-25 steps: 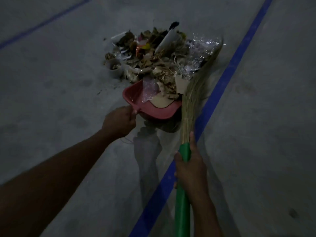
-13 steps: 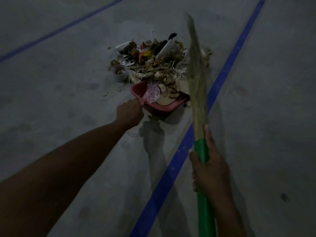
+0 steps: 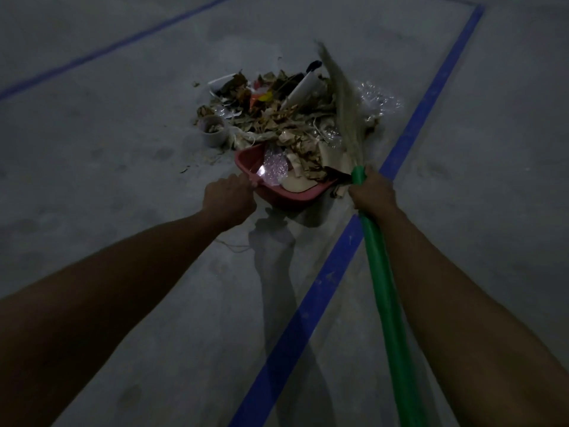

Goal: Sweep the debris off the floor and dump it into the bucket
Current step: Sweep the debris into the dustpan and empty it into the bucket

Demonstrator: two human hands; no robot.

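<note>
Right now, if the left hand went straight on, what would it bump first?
The left hand grips the red dustpan, which lies straight ahead; past it, probably the debris pile, though depth is unclear.

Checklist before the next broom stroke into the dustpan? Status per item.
1. Left hand grips dustpan edge: ok.
2. Right hand grips broom handle: ok.
3. Dustpan mouth faces debris pile: ok.
4. Bristles down on the floor: cannot tell, blurred.
5. Cup in line with dustpan mouth: not ok, sits left of it.
6. Bucket position: cannot tell, out of view.
</note>
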